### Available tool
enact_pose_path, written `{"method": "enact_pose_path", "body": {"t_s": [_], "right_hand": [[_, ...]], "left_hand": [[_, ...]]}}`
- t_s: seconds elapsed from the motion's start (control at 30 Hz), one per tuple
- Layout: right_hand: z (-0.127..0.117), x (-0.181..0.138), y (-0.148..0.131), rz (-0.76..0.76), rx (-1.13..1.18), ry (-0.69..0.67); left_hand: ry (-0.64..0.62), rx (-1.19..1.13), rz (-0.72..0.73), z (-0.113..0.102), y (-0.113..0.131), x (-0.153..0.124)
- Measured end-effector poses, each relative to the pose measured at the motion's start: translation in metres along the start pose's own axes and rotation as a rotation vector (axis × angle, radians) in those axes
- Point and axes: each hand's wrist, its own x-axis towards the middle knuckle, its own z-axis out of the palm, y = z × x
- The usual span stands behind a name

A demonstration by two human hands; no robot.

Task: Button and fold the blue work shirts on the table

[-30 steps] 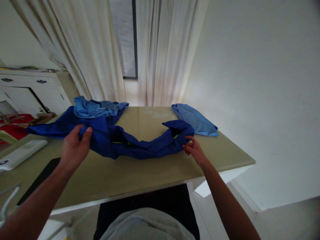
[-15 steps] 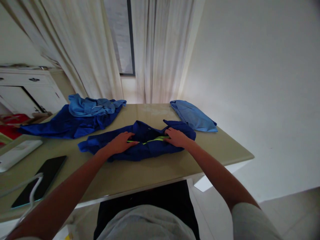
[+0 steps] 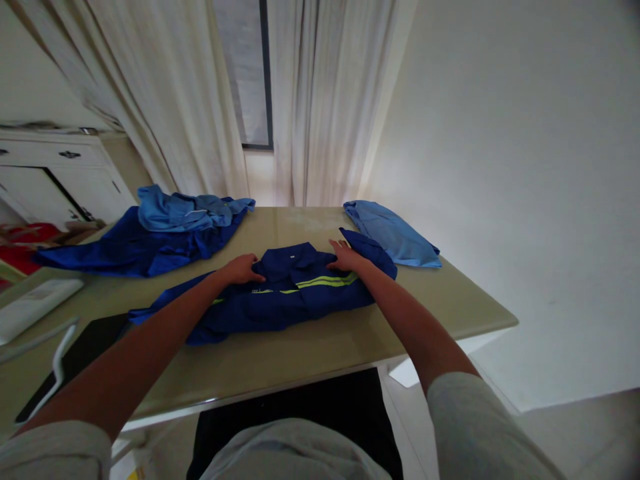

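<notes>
A dark blue shirt with yellow-green stripes (image 3: 285, 293) lies spread on the beige table (image 3: 320, 340) in front of me. My left hand (image 3: 241, 269) rests on its upper left part, near the collar, fingers curled against the cloth. My right hand (image 3: 345, 256) lies on its upper right shoulder with the fingers stretched flat. Both forearms reach over the shirt from the near edge.
A heap of dark and light blue clothes (image 3: 150, 230) sits at the table's far left. A folded light blue garment (image 3: 393, 233) lies at the far right. A black tablet (image 3: 75, 353) and a white device (image 3: 35, 300) lie near left. Curtains (image 3: 310, 100) hang behind.
The shirt has been opened out flat, its stripes now showing. Both hands moved from its middle up and apart to the collar and shoulder area.
</notes>
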Motion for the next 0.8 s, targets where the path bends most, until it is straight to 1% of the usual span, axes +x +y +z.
{"method": "enact_pose_path", "body": {"t_s": [0.1, 0.17, 0.23, 0.27, 0.3, 0.33, 0.37, 0.4, 0.47, 0.5, 0.53, 0.57, 0.6, 0.63, 0.67, 0.7, 0.73, 0.8], "right_hand": [[-0.004, -0.003, 0.006, -0.036, -0.018, -0.123], [-0.013, -0.01, 0.012, -0.087, -0.029, -0.185], [-0.03, -0.019, 0.019, -0.183, 0.008, -0.252], [-0.041, -0.021, 0.023, -0.254, 0.044, -0.267], [-0.055, -0.023, 0.027, -0.323, 0.077, -0.255], [-0.069, -0.021, 0.03, -0.372, 0.1, -0.207], [-0.085, -0.017, 0.033, -0.384, 0.104, -0.097], [-0.101, -0.011, 0.034, -0.345, 0.086, 0.052], [-0.128, 0.007, 0.035, -0.203, 0.052, 0.411], [-0.139, 0.017, 0.034, -0.15, 0.047, 0.554], [-0.146, 0.026, 0.032, -0.123, 0.055, 0.668], [-0.148, 0.032, 0.03, -0.124, 0.068, 0.745], [-0.146, 0.036, 0.028, -0.141, 0.085, 0.795], [-0.139, 0.036, 0.025, -0.162, 0.105, 0.831], [-0.127, 0.033, 0.021, -0.186, 0.128, 0.851], [-0.111, 0.026, 0.018, -0.214, 0.15, 0.853], [-0.092, 0.017, 0.014, -0.244, 0.169, 0.833], [-0.05, -0.009, 0.007, -0.302, 0.19, 0.732]], "left_hand": [[-0.017, -0.01, 0.041, -0.01, 0.002, -0.01], [-0.007, 0.006, 0.097, -0.026, 0.003, -0.021], [0.045, 0.032, 0.151, -0.051, 0.003, -0.031], [0.101, 0.042, 0.167, -0.066, 0.003, -0.034], [0.171, 0.046, 0.172, -0.083, 0.004, -0.036], [0.256, 0.044, 0.164, -0.1, 0.005, -0.035], [0.361, 0.031, 0.143, -0.118, 0.007, -0.032], [0.437, 0.02, 0.111, -0.135, 0.01, -0.026], [0.571, -0.012, 0.059, -0.164, 0.018, -0.008], [0.631, -0.045, 0.058, -0.173, 0.023, 0.001], [0.693, -0.088, 0.072, -0.179, 0.027, 0.009], [0.748, -0.129, 0.098, -0.18, 0.032, 0.016], [0.788, -0.166, 0.136, -0.177, 0.035, 0.02], [0.806, -0.199, 0.178, -0.168, 0.037, 0.022], [0.791, -0.224, 0.219, -0.155, 0.037, 0.021], [0.74, -0.237, 0.257, -0.137, 0.036, 0.017], [0.653, -0.251, 0.298, -0.115, 0.034, 0.012], [0.45, -0.254, 0.356, -0.068, 0.027, 0.0]]}}
